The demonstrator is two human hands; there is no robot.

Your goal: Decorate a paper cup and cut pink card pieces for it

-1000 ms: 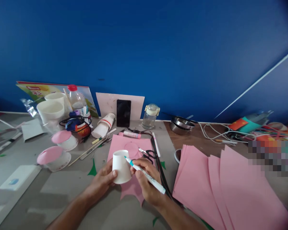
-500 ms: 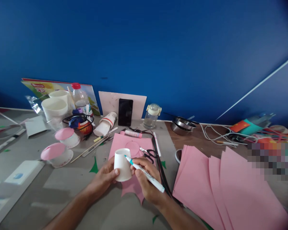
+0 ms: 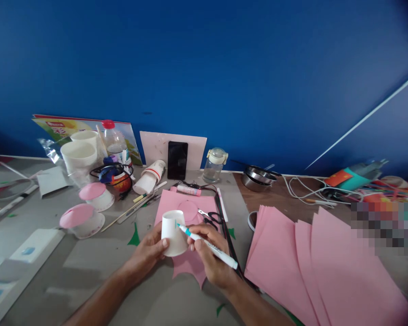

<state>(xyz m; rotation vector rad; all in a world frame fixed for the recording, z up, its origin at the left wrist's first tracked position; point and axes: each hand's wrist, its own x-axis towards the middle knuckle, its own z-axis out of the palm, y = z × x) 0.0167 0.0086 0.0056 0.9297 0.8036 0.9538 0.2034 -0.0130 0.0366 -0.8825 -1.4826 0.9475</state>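
Observation:
My left hand (image 3: 153, 246) is closed around the left side of a white paper cup (image 3: 172, 240), which is held upside down with its narrow end up. A short blue-green stroke shows on the cup's upper side. In my right hand (image 3: 211, 253) is a white marker (image 3: 221, 255) with a blue-green tip end, held like a pen. Its tip is at the cup, just right of the stroke. Beneath and behind the cup lie pink paper (image 3: 168, 203) and a cut pink scrap (image 3: 190, 267). Black-handled scissors (image 3: 212, 218) rest on the pink paper.
Pink sheets (image 3: 279, 253) fan out on the right. Two pink-topped cups (image 3: 97, 199) sit left, near stacked paper cups (image 3: 78, 156) and a red-capped bottle (image 3: 114, 140). A phone (image 3: 177, 160) and a glass jar (image 3: 215, 165) stand at the back. Cables (image 3: 302, 190) lie far right.
A short blue-green stroke now shows on the cup. The marker's tip has moved slightly down and right, along with my right hand. My left hand keeps its hold on the cup.

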